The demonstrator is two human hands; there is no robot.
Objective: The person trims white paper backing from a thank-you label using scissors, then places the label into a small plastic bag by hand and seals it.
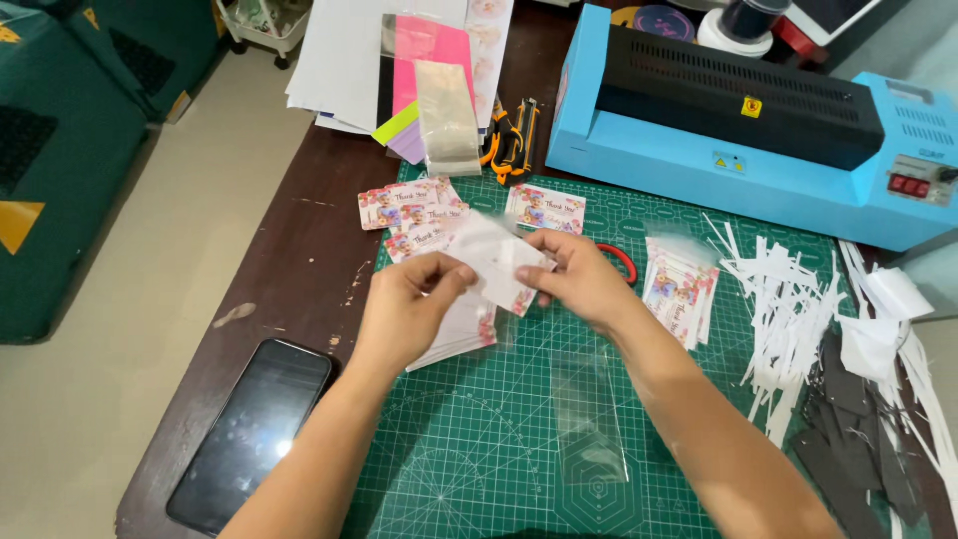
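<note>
Both hands hold a small white card with a floral edge in a clear plastic sleeve above the green cutting mat. My left hand pinches its left side, and my right hand grips its right side. Under the left hand lies a stack of similar cards. More floral cards are spread just beyond the hands, with another stack to the right. An empty clear sleeve lies flat on the mat between my forearms.
A blue laminator stands at the back right. White and grey paper trimmings are heaped at the right. A black phone lies on the brown table at the left. Coloured paper sheets, an orange-black cutter and red-handled scissors lie behind.
</note>
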